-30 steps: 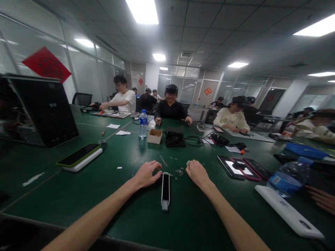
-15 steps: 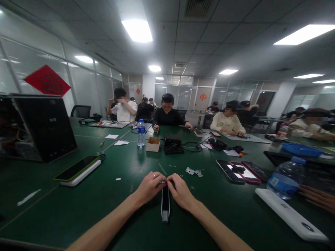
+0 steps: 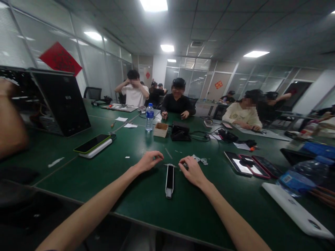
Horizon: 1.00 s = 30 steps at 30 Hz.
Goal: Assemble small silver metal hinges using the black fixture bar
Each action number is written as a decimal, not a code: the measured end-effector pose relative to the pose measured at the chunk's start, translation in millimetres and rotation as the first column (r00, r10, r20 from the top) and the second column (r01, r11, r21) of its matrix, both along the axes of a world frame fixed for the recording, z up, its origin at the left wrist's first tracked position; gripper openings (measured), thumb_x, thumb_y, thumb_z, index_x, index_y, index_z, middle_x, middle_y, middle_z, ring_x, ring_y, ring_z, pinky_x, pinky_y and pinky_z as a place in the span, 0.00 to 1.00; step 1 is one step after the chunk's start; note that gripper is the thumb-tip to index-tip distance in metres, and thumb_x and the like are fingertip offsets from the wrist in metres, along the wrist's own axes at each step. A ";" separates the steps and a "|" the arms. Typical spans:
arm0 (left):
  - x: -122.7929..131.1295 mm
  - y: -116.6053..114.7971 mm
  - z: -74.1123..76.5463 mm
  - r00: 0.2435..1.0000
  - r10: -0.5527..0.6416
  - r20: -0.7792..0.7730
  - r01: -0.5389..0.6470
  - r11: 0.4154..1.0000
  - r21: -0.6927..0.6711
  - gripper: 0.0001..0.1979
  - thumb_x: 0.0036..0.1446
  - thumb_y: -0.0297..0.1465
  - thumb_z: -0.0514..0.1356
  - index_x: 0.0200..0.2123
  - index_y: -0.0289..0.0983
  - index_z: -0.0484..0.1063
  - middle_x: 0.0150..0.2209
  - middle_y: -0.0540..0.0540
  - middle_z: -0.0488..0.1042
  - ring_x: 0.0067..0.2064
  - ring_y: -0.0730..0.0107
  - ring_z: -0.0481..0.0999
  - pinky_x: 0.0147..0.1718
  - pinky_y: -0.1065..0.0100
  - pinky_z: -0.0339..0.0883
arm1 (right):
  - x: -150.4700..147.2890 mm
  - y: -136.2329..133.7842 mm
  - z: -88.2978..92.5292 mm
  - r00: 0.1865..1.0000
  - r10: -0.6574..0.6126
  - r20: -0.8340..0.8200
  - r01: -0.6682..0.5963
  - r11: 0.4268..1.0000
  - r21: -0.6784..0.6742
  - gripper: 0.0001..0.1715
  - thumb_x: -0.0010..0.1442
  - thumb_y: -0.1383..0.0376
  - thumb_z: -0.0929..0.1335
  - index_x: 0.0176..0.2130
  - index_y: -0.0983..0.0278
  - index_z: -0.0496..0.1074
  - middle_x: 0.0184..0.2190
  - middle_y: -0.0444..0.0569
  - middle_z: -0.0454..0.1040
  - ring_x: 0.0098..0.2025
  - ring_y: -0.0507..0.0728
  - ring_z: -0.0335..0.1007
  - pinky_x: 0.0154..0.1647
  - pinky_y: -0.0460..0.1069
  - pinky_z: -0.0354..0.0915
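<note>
A slim, long device (image 3: 170, 181) with a black face, pale edges and a grey end lies on the green table between my hands. A thin strip (image 3: 169, 165) crosses its far end. To the left of it, my left hand (image 3: 149, 161) hovers with fingers loosely bent and apart, holding nothing I can see. My right hand (image 3: 193, 170) is on the other side, its thumb and fingers apart around small shiny bits (image 3: 185, 165); whether it touches them I cannot tell. Pale flat pieces (image 3: 200, 159) lie just beyond the right hand.
Ahead stand a water bottle (image 3: 149, 118), a small box (image 3: 160, 130) and a black case (image 3: 180, 131). Phones (image 3: 237, 162) and a white device (image 3: 295, 209) lie right, a green-edged phone (image 3: 92, 144) left. A computer case (image 3: 60, 104) stands far left, near another person's arm (image 3: 10, 122).
My hands, together at the device's far end before, have parted to either side, uncovering the thin strip there. The view has shifted downward and left, and another person's arm has appeared at the left.
</note>
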<state>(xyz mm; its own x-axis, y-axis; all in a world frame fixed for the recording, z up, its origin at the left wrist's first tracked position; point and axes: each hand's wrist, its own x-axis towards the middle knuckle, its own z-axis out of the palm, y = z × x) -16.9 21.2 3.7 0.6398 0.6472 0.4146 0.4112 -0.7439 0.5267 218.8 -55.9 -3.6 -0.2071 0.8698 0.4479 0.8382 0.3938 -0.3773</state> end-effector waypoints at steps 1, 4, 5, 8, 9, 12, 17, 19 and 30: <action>-2.0 1.6 -0.8 1.000 -0.005 -0.009 0.004 1.000 -0.024 0.05 0.57 0.25 0.57 0.35 0.35 0.73 0.35 0.49 0.75 0.35 0.72 0.73 0.37 0.72 0.64 | 1.5 -0.7 0.2 1.000 -0.002 0.015 0.002 1.000 -0.018 0.10 0.61 0.63 0.62 0.36 0.65 0.69 0.36 0.51 0.70 0.41 0.57 0.63 0.45 0.52 0.59; -2.8 1.8 -3.5 0.998 -0.042 -0.036 0.039 0.995 -0.088 0.05 0.57 0.26 0.57 0.35 0.35 0.73 0.35 0.50 0.76 0.35 0.72 0.73 0.38 0.72 0.64 | -0.1 -3.4 0.7 0.999 -0.002 0.044 0.005 0.998 -0.069 0.10 0.61 0.63 0.63 0.36 0.65 0.71 0.38 0.51 0.70 0.42 0.57 0.63 0.45 0.53 0.59; -1.8 0.8 -4.3 0.997 -0.057 -0.043 0.052 0.993 -0.108 0.05 0.57 0.26 0.57 0.35 0.36 0.73 0.34 0.50 0.76 0.35 0.72 0.74 0.37 0.72 0.64 | -1.7 -4.1 0.7 0.999 -0.001 0.052 0.005 0.997 -0.080 0.10 0.61 0.63 0.63 0.36 0.64 0.71 0.38 0.51 0.70 0.43 0.58 0.63 0.45 0.53 0.59; 1.8 -2.3 -6.6 0.995 -0.090 -0.052 0.081 0.986 -0.148 0.05 0.56 0.25 0.57 0.35 0.36 0.73 0.34 0.50 0.76 0.35 0.72 0.74 0.37 0.73 0.65 | -5.1 -4.5 -0.3 0.998 0.007 0.068 -0.001 0.996 -0.092 0.09 0.60 0.65 0.63 0.36 0.64 0.71 0.37 0.51 0.71 0.43 0.58 0.63 0.45 0.52 0.60; 2.7 -2.8 -7.6 0.994 -0.096 -0.051 0.087 0.984 -0.154 0.05 0.56 0.25 0.57 0.36 0.36 0.73 0.34 0.50 0.76 0.36 0.72 0.74 0.37 0.73 0.65 | -5.6 -4.3 -0.7 0.997 0.010 0.071 -0.004 0.996 -0.091 0.09 0.60 0.65 0.63 0.36 0.64 0.72 0.37 0.51 0.71 0.43 0.58 0.63 0.44 0.52 0.60; 4.0 -2.7 -10.9 0.994 -0.100 -0.037 0.093 0.982 -0.167 0.06 0.57 0.26 0.57 0.37 0.37 0.73 0.35 0.50 0.76 0.36 0.72 0.74 0.38 0.72 0.65 | -5.6 -3.4 -1.7 0.997 0.013 0.076 -0.005 0.995 -0.100 0.08 0.60 0.66 0.63 0.35 0.64 0.71 0.37 0.50 0.71 0.42 0.58 0.64 0.43 0.52 0.61; 4.7 -3.1 -12.3 0.998 -0.052 -0.034 0.046 0.986 -0.157 0.05 0.58 0.27 0.57 0.37 0.36 0.72 0.36 0.50 0.75 0.37 0.71 0.74 0.39 0.71 0.65 | -5.6 -2.9 -4.1 0.998 0.013 0.059 -0.006 0.993 -0.118 0.09 0.61 0.66 0.62 0.35 0.63 0.71 0.37 0.50 0.70 0.41 0.57 0.64 0.42 0.52 0.62; 4.7 -4.6 -10.5 0.999 -0.020 -0.027 0.016 0.989 -0.149 0.04 0.57 0.29 0.58 0.35 0.36 0.72 0.35 0.50 0.75 0.36 0.71 0.74 0.38 0.71 0.65 | -5.7 -2.0 -6.7 0.999 0.018 0.045 -0.013 0.994 -0.108 0.09 0.61 0.66 0.62 0.35 0.63 0.71 0.36 0.50 0.70 0.41 0.57 0.64 0.42 0.52 0.62; 7.8 -8.2 -7.4 0.998 0.017 -0.060 -0.028 0.981 -0.192 0.07 0.54 0.30 0.58 0.36 0.36 0.76 0.32 0.50 0.77 0.32 0.71 0.74 0.34 0.73 0.65 | -3.6 1.0 -12.0 0.999 0.026 0.025 -0.023 0.995 -0.101 0.10 0.62 0.66 0.61 0.35 0.63 0.70 0.36 0.50 0.70 0.41 0.58 0.64 0.42 0.52 0.61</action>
<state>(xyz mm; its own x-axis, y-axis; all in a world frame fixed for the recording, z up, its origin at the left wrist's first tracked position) -9.1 13.0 -3.7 0.6432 0.7259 0.2436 0.4609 -0.6211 0.6339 215.2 -54.9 -15.6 -0.2393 0.9049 0.3520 0.8392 0.3751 -0.3939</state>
